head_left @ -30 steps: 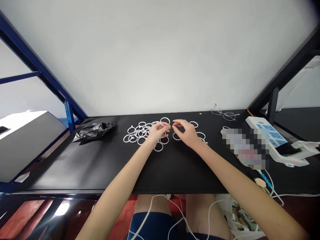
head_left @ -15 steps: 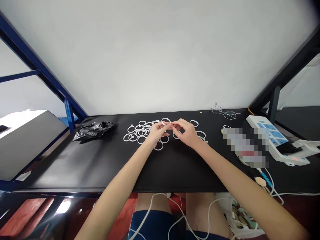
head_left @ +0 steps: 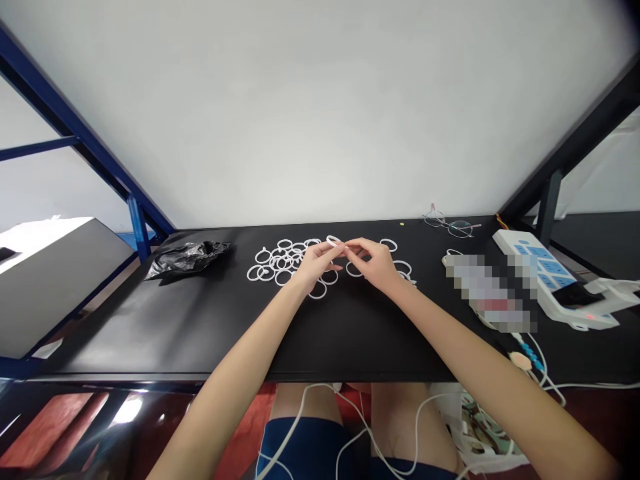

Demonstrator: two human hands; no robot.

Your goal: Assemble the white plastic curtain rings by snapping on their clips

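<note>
A white curtain ring is raised above the black table, pinched between the thumb and fingers of my left hand. The thumb and fingers of my right hand are closed together and touch the left fingertips at the near edge of this ring. Whatever lies between the right fingertips is too small and too covered to make out. A pile of similar white rings, some with a small knob, lies left of and under my left hand. Several more rings lie around my right hand, partly hidden by it.
A crumpled black plastic bag lies at the left. Eyeglasses rest at the back right, near a blurred-out phone and a white power strip. White cables hang over my lap below the table edge.
The held ring has tilted and now looks narrower, almost edge-on. My right fingertips have pressed closer against the left ones. The loose rings lie as before.
</note>
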